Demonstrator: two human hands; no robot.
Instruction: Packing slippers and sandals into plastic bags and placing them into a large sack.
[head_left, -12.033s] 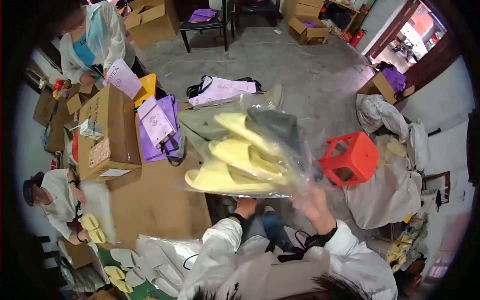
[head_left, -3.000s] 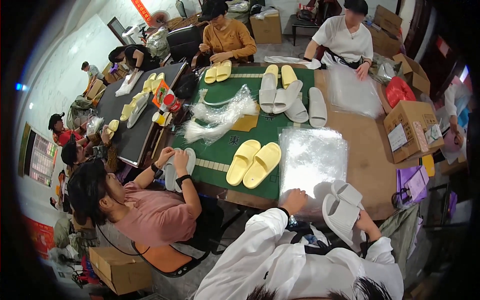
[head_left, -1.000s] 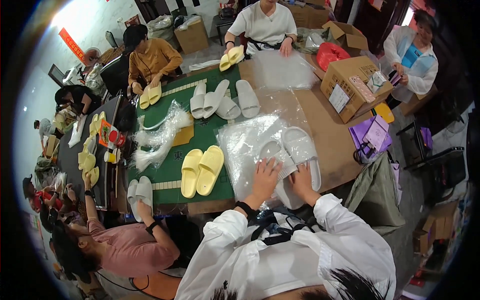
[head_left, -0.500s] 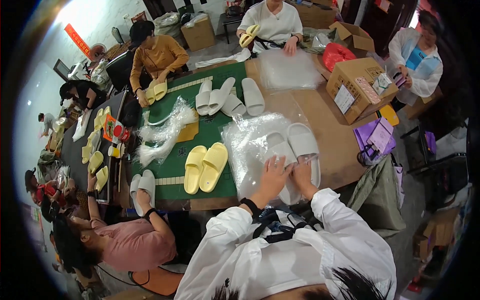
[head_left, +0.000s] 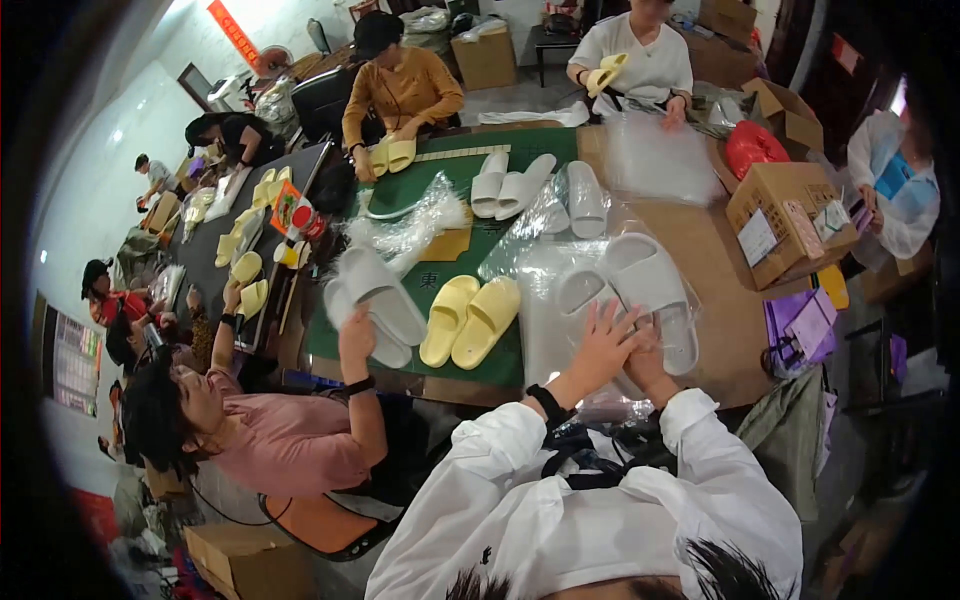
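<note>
My left hand is open, its fingers spread over a pale grey slipper. My right hand is close beside it, touching or nearly touching a second pale grey slipper; its fingers are partly hidden behind the left hand. This second slipper slants with its strap end away from me and its heel near me on the right. Beneath the slippers lie clear plastic bags, shiny and loosely spread. A pair of yellow slippers lies on the green mat to my left.
At my left, a co-worker's hand holds grey slippers. More grey slippers and a plastic heap lie ahead. Stacked clear bags are at the far side; a cardboard box and purple bags stand right.
The whole view has shifted, moving the scene rightward. My left fingers have spread, and the right-hand slipper slants more. The co-worker at left has raised the grey slippers over the mat.
</note>
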